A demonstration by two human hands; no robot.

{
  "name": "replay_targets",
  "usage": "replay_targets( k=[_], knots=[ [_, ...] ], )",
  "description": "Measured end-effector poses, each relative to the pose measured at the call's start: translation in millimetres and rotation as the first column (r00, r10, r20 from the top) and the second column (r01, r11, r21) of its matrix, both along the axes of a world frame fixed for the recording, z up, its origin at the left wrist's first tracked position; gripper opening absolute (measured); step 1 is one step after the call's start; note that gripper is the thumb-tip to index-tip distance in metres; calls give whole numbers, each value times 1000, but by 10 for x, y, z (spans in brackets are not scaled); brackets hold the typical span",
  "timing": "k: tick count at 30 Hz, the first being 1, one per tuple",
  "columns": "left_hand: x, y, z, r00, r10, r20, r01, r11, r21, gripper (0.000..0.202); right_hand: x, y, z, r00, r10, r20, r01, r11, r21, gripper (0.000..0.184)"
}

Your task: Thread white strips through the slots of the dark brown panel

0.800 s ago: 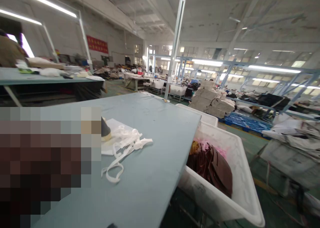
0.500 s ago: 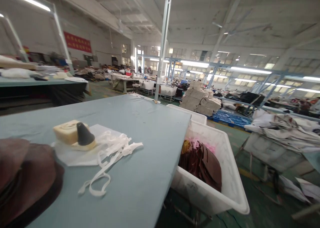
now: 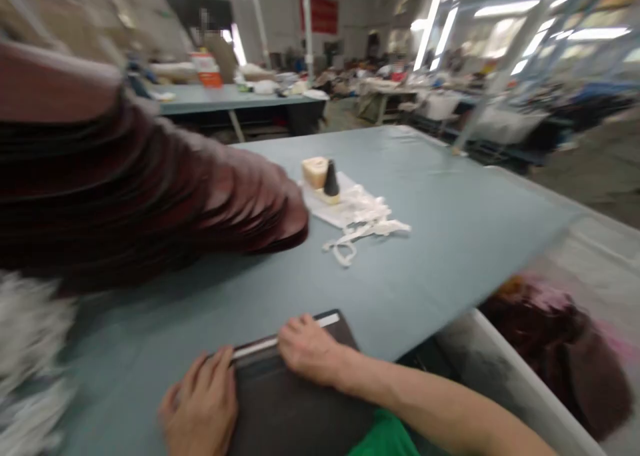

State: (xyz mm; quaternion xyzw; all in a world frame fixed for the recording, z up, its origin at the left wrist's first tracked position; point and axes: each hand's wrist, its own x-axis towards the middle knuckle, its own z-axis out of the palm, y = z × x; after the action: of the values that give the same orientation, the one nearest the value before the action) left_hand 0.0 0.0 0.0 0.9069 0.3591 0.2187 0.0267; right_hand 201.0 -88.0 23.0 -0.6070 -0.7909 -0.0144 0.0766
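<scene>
One left grip (image 3: pixel 204 397) and one right grip (image 3: pixel 307 349) are lying on a dark panel (image 3: pixel 293 409) at the near bench (image 3: pixel 440 249) edge (clamping: cannot tell); probably light, pliable, it is favouring edge holds.

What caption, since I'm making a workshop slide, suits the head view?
Left hand and right hand on a dark panel with a white strip, near stacked brown pieces on a blue table.
</scene>
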Motion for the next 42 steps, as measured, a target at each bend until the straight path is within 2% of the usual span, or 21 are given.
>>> replay_targets(
  k=[1, 2, 6, 9, 11, 13, 16, 19, 22, 27, 31, 37, 42],
  knots=[
    [-133, -22, -28, 994, 100, -44, -99, 995, 33, 32, -67, 18, -59, 998, 62, -25, -62, 998, 6, 13],
    [-219, -36, -55, 983, 152, -101, -148, 988, 47, 34, -76, 13, -112, 999, 52, 5, -52, 999, 14, 14],
    [-259, -25, -106, 966, 200, -166, -194, 980, 49, 37, 233, -136, -250, 998, 53, 34, -56, 995, 81, 22],
    [-217, -32, -83, 966, 212, -148, -209, 977, 38, 37, 452, -280, -256, 998, 53, 39, -57, 990, 127, 25],
    [-223, -39, -74, 968, 211, -134, -209, 977, 27, 37, 487, -308, -236, 999, 16, 35, -20, 992, 122, 22],
    [-246, -37, -74, 974, 195, -114, -194, 981, 13, 37, 437, -249, -215, 999, -51, 14, 49, 995, 90, 19],
    [-256, -42, -69, 991, 108, -83, -110, 994, -17, 39, 258, -42, -196, 992, -110, -63, 113, 992, 58, 19],
    [-192, -92, -62, 998, 41, -44, -44, 997, -56, 40, 50, 178, -204, 989, -53, -135, 63, 996, 69, 18],
    [-87, -159, -90, 998, 67, 10, -66, 995, -75, 34, -103, 334, -226, 989, -13, -148, 22, 998, 61, 19],
    [-20, -190, -176, 992, 97, 84, -88, 991, -103, 27, -250, 505, -268, 986, -17, -167, 22, 999, 30, 19],
    [-66, -182, -192, 990, 87, 114, -74, 991, -111, 28, -328, 623, -269, 995, 8, -104, -7, 1000, 8, 17],
    [-81, -188, -175, 990, 86, 111, -72, 990, -118, 29, -463, 701, -168, 996, 90, -4, -90, 995, -35, 12],
    [-82, -186, -175, 991, 84, 100, -73, 991, -110, 26, -548, 798, -141, 996, 83, 39, -80, 994, -72, 15]
  ],
)
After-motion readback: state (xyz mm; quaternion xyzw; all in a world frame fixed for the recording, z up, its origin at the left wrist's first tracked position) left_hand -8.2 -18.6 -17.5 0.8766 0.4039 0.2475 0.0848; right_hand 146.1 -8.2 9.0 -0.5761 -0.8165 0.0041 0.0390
